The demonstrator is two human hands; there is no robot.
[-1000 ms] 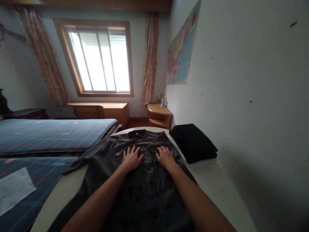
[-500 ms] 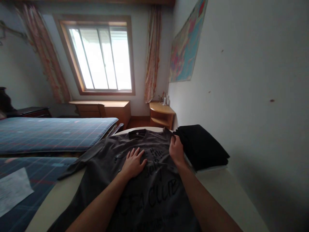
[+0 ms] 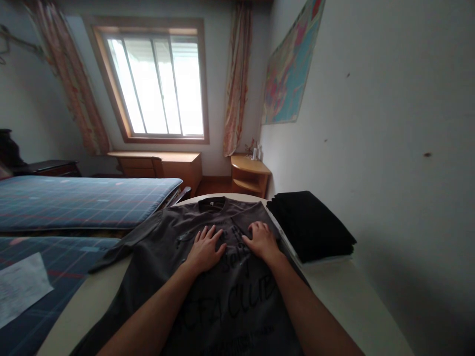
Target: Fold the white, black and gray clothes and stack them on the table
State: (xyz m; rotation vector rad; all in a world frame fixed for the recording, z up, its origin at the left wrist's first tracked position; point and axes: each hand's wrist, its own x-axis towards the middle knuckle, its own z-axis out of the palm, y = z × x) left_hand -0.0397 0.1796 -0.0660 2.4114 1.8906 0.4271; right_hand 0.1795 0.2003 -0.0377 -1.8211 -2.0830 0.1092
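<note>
A dark grey T-shirt (image 3: 222, 306) with black lettering lies spread front up, its collar at the far end. My left hand (image 3: 206, 249) rests palm down on the chest, fingers spread and open. On the right side of the chest, my right hand (image 3: 262, 241) lies palm down on the right sleeve (image 3: 252, 212), which is turned inward over the front. Its fingers are slightly bent and apart, and nothing is gripped. The left sleeve (image 3: 126, 247) stretches out past the table's left edge. My forearms cover part of the lower lettering.
A stack of folded black cloth (image 3: 309, 225) sits right of the shirt on the pale table (image 3: 345, 296), beside the wall. Plaid mattresses (image 3: 89, 202) are at the left, one with a paper sheet (image 3: 24, 287). Beyond stand a wooden desk (image 3: 178, 163) and corner shelf (image 3: 250, 165).
My right hand has let go of the right sleeve's edge and moved left and nearer, lying on the sleeve now turned inward. My left hand has stayed in place.
</note>
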